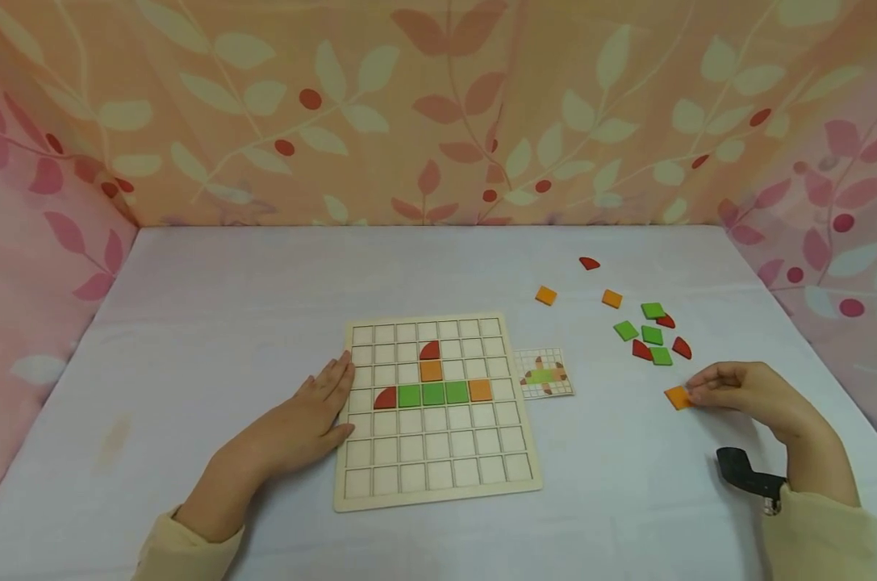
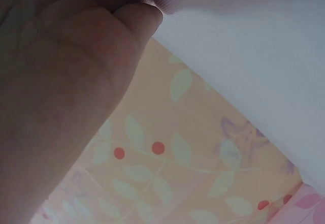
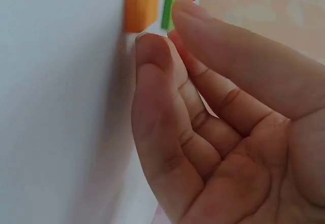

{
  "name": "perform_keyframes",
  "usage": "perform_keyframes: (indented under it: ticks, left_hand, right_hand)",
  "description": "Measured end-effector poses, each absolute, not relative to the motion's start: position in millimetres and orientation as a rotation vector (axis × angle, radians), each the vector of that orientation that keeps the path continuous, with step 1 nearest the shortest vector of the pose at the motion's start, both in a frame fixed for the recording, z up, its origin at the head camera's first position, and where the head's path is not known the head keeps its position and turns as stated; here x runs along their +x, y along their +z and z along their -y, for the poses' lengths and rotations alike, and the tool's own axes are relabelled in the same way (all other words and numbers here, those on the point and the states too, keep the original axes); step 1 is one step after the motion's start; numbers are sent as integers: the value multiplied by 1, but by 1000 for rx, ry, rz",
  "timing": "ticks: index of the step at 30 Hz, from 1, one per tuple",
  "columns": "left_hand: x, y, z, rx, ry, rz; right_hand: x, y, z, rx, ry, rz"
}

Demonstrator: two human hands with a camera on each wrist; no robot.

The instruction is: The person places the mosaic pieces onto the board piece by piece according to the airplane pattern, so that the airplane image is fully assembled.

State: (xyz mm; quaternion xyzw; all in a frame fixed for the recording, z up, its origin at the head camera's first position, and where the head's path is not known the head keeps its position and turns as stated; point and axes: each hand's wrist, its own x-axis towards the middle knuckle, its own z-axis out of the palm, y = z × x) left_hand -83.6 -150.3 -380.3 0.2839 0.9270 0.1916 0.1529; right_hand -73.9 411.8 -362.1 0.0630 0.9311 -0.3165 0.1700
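My left hand [image 1: 303, 420] rests along the left edge of a wooden grid board [image 1: 438, 498], fingers extended and thumb spread. Set in the grid are a red quarter-round tile [image 1: 430, 350] above an orange square [image 1: 431, 371]. Below them runs a row: a red quarter-round [image 1: 385, 398], three green squares [image 1: 433, 394] and an orange square [image 1: 480, 390]. My right hand [image 1: 753, 398] has its loosely bent fingertips at an orange square tile [image 1: 676, 397] on the table. In the right wrist view, a gap shows between thumb and forefinger, with that tile [image 3: 141, 5] just beyond the fingertips.
A small pattern card [image 1: 544, 373] lies against the board's right edge. Loose green tiles [image 1: 652, 335] and red tiles [image 1: 682, 348] cluster beyond my right hand, with two orange squares [image 1: 611, 298] farther back. A black strap-like piece [image 1: 749, 474] sits at my right wrist.
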Motion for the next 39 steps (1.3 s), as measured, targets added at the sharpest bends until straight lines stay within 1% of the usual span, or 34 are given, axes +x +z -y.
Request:
perform_keyframes:
  ticks: [16, 26, 39]
  left_hand:
    - [-85, -375, 152, 801, 566, -2635]
    - [-86, -381, 154, 799, 571, -2620]
    - [-86, -378, 155, 827, 632, -2595]
  right_hand:
    - [-76, -368, -404, 85, -969, -2642]
    - [-77, -373, -400, 59, -983, -2659]
    - [-77, -373, -391, 30, -971, -2685]
